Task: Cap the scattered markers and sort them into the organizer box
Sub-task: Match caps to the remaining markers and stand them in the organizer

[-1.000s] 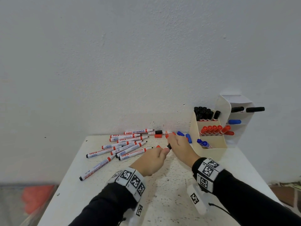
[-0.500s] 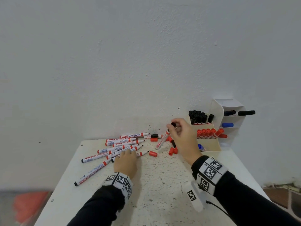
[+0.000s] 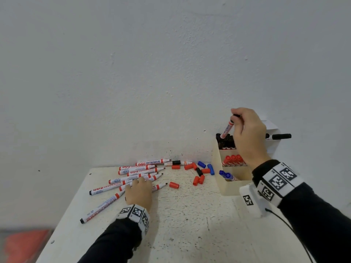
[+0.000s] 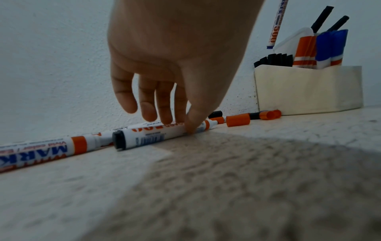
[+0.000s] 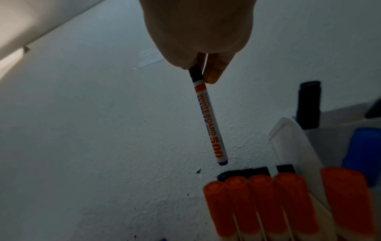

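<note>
My right hand (image 3: 235,118) pinches a white marker (image 3: 227,129) by its black cap and holds it nearly upright. Its lower end hangs just above the black-capped markers in the back compartment of the cream organizer box (image 3: 233,188). The right wrist view shows the same marker (image 5: 210,124) hanging from my fingertips (image 5: 212,73) over the black caps. My left hand (image 3: 139,184) lies on the pile of uncapped markers (image 3: 136,170). In the left wrist view its thumb and fingers (image 4: 164,117) pinch one uncapped marker (image 4: 156,135) lying on the table.
Loose red, blue and black caps (image 3: 197,172) lie between the pile and the box, one red cap (image 3: 174,185) apart. The box also holds red-capped (image 3: 232,160) and blue-capped markers (image 3: 226,175). The white table (image 3: 190,224) stands against the wall.
My right hand has lifted the black-capped marker from table height up over the organizer's back compartment. My left hand has moved left onto the marker pile and taken hold of one.
</note>
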A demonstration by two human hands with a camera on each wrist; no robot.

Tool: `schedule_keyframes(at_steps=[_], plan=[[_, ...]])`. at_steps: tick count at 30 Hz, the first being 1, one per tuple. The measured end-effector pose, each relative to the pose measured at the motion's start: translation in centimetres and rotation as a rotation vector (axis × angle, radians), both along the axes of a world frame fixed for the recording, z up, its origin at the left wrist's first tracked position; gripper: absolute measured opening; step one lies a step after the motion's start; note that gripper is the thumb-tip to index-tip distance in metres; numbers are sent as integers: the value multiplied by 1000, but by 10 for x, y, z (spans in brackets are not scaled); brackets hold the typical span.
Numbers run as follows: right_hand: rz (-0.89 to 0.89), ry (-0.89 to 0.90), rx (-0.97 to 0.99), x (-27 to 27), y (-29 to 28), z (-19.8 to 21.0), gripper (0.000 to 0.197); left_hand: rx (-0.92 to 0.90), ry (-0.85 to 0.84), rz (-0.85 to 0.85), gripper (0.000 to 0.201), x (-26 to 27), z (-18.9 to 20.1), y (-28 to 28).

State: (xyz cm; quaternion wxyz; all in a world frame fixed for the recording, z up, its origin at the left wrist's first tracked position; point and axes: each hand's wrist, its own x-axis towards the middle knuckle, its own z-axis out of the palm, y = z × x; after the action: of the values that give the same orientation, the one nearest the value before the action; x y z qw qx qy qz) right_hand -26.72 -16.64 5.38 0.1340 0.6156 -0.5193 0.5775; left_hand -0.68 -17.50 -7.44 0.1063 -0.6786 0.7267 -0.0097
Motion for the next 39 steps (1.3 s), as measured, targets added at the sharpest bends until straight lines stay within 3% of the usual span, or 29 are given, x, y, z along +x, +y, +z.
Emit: schedule_keyframes(at_steps=[15, 25, 28, 31, 33, 35, 36, 38, 39], plan=[[-109, 106, 62, -36, -15, 3, 17, 9, 34, 10, 45, -1, -6, -1], [-220, 22, 505, -43, -45, -14, 16, 33, 47, 19, 49, -3, -4, -2], [-306, 164, 729, -44, -54, -25, 18, 33, 46, 18, 50, -3, -4, -1], [-385, 436, 1020, -34, -50, -24, 26, 30, 50, 24, 49, -2, -6, -2], [-425, 607, 1102, -27, -45, -18, 27, 17, 57, 25, 47, -2, -7, -2], [-460, 665, 1069, -21, -42, -13, 27, 15, 62, 24, 47, -2, -7, -2], [-451, 592, 956, -17, -40, -11, 27, 16, 64, 23, 48, -2, -7, -3], [-312, 418, 693, 4, -32, -9, 25, 11, 69, 21, 48, -2, -8, -3], [-193, 363, 656, 21, -26, -7, 22, 11, 73, 22, 48, -2, -8, -3]])
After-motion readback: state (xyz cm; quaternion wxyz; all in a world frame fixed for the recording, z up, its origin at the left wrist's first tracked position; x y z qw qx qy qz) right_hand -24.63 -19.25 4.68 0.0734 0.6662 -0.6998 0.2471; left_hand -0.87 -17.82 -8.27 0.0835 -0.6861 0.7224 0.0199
